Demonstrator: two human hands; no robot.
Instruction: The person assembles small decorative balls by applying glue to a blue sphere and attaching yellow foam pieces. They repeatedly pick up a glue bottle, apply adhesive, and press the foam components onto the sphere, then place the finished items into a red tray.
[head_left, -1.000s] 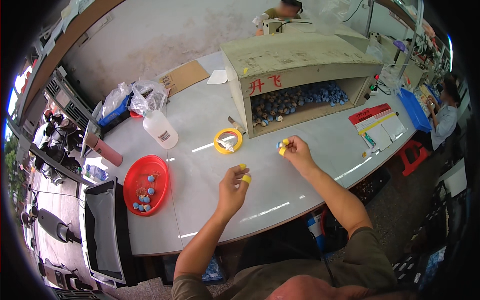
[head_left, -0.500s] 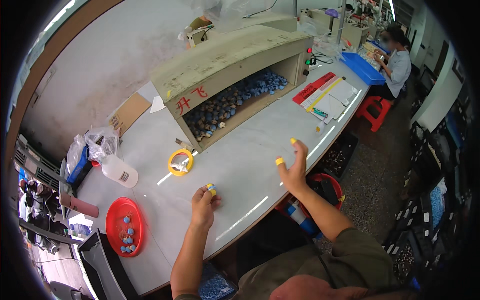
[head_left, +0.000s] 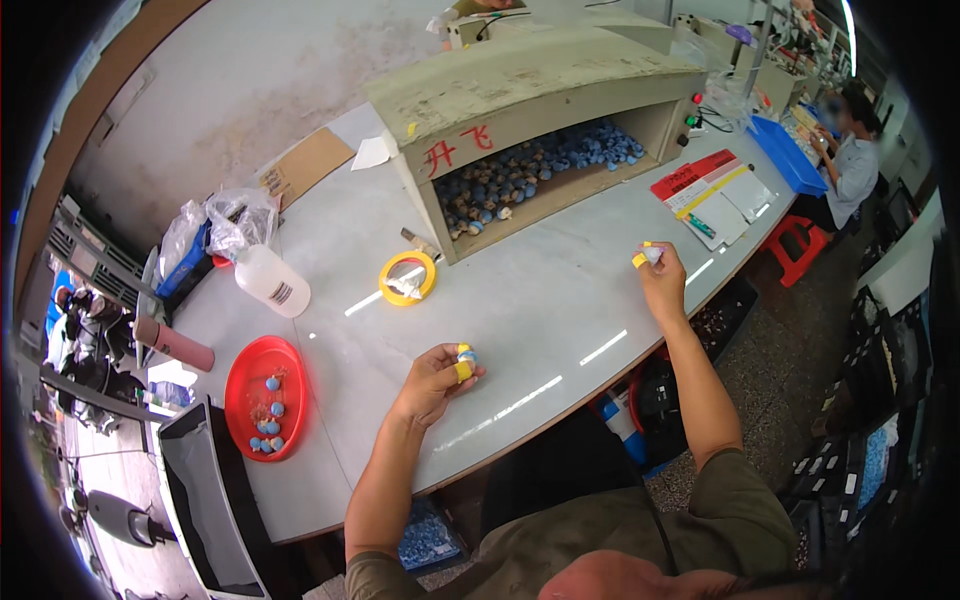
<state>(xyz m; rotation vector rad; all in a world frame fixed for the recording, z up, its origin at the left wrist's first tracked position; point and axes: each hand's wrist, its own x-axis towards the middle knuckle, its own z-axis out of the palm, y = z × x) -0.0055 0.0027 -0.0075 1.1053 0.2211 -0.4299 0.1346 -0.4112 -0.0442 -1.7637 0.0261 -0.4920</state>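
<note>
My left hand is closed above the grey-white table, pinching a small rounded blue-and-white piece between yellow-taped fingertips. To the right, my right hand has its taped fingers closed around a small white bottle, mostly covered by the fingers. At the left, a red oval tray contains several blue-and-pale round pieces. Beyond my hands, a beige box-shaped machine with an open front holds a heap of similar blue pieces.
A yellow tape roll, a white plastic bottle and a pink flask stand on the table. Cards and papers lie at the right, near a blue tray. A black bin adjoins the left edge. A co-worker sits far right.
My right hand was open with fingers apart; now it is closed on the small white bottle that stood by the cards. My left hand keeps its blue piece. The view has shifted.
</note>
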